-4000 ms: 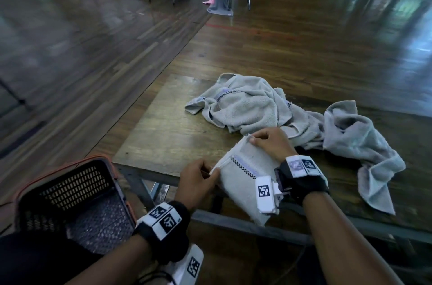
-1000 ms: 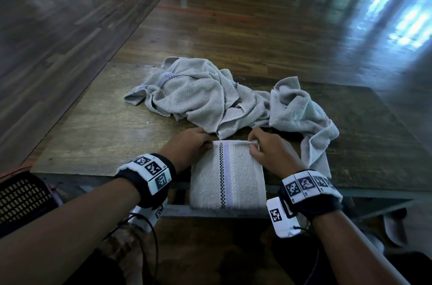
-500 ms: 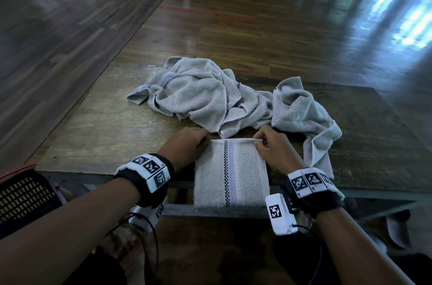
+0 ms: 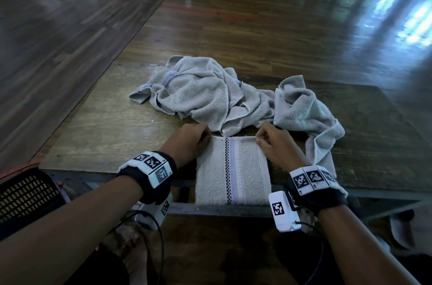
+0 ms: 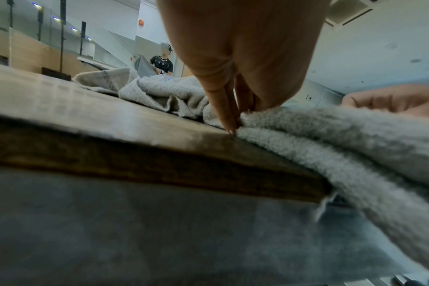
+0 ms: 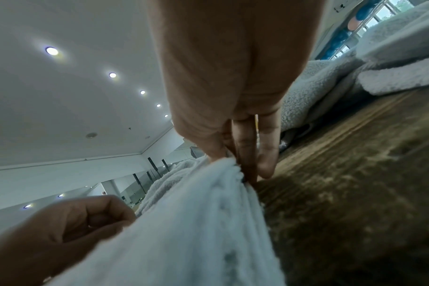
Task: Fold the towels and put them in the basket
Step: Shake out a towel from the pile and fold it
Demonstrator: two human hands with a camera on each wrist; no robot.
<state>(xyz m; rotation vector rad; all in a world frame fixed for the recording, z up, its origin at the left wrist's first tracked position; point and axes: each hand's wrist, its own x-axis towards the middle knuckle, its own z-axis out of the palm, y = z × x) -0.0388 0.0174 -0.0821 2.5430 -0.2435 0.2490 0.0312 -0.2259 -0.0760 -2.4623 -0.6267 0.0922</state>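
Folding step in hand: left hand and right hand each pinch a far corner of the striped towel, draped over the surface edge. Next, probably: another fold, then into the basket, lower left.

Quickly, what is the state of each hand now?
Left hand: pinches the far left corner of the folded towel.
Right hand: pinches its far right corner.

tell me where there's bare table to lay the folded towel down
Bare wood lies left of the left hand, between the crumpled towels and the table's near edge. Another patch lies right of the crumpled towels. The middle is crowded by them and the folded towel.
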